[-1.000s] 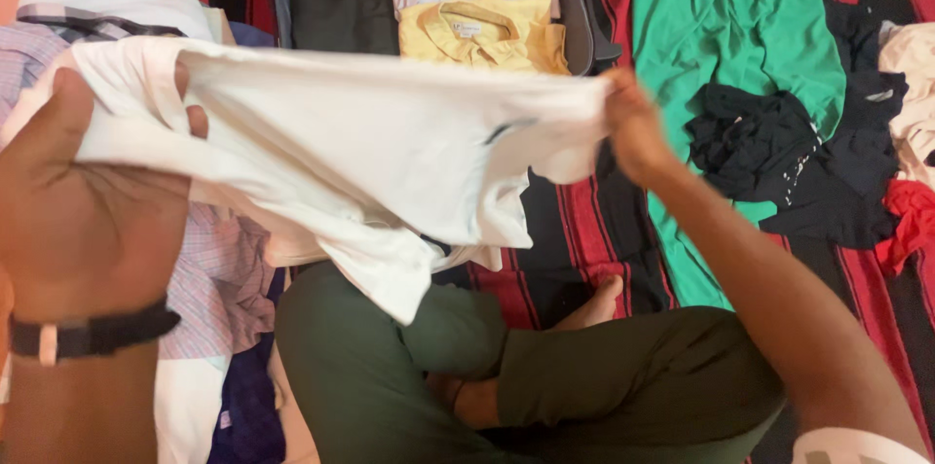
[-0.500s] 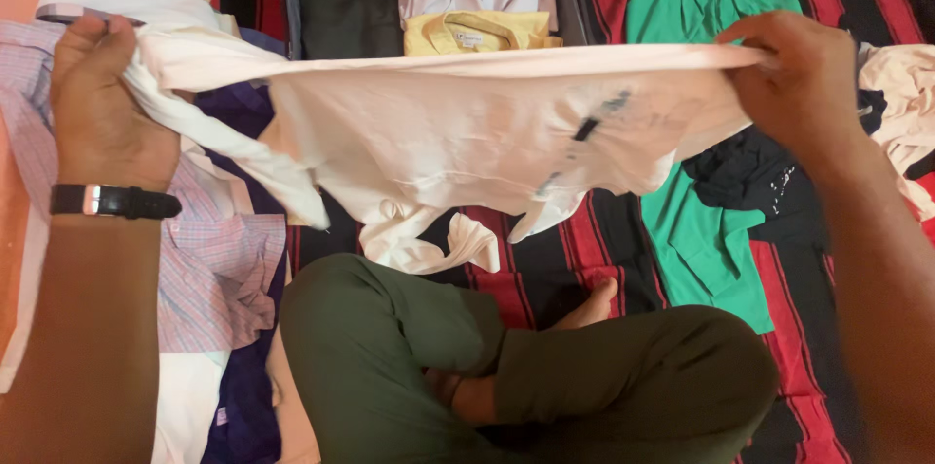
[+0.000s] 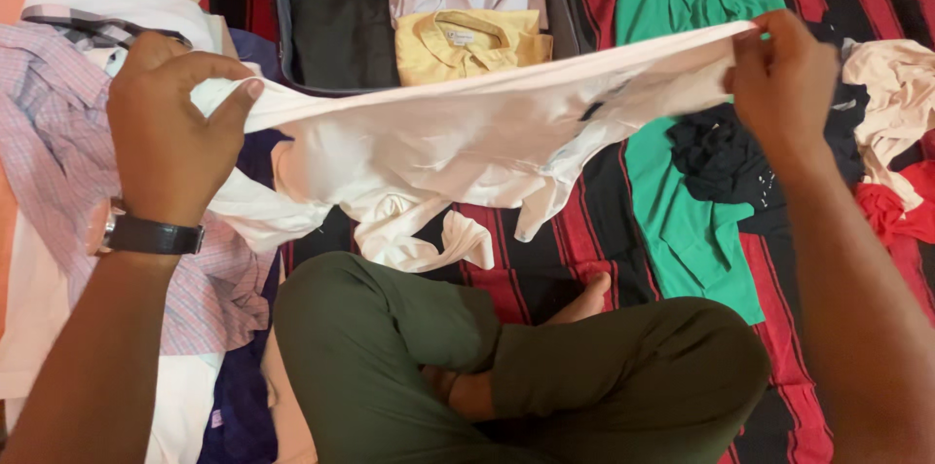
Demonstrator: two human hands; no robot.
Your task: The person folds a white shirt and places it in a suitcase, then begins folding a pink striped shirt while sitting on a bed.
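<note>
Since the earlier frame the left hand point(image 3: 170, 128) has shifted inward along the white shirt point(image 3: 438, 138); both it and the right hand point(image 3: 784, 84) grip the shirt's edge, stretched above the lap; unfolded yet, while folded shirts already fill the suitcase point(image 3: 282, 16)

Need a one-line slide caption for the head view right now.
Both hands, left and right, stretch a white shirt above crossed legs, before an open suitcase of folded clothes.
</note>
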